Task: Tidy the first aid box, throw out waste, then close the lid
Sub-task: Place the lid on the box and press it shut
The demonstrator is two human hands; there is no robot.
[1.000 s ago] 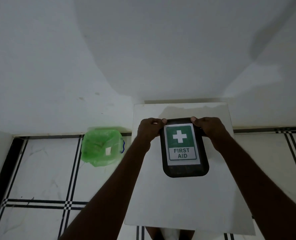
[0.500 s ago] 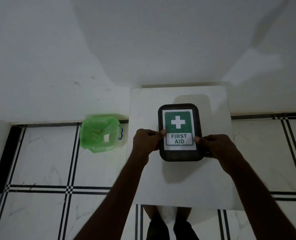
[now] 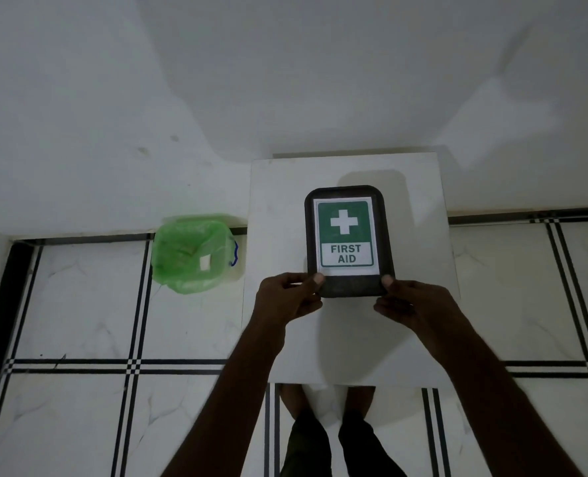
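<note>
closed first aid box [image 3: 347,241], lid on, lying flat on the white table [image 3: 278,339]. left hand [image 3: 285,299] and right hand [image 3: 413,302] each pinch a near corner of the box, thumbs on top. green-lined bin [image 3: 191,253] stands on the floor left of the table.

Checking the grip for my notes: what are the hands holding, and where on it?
Both hold the first aid box by its near end: left hand at the near-left corner, right hand at the near-right.
</note>
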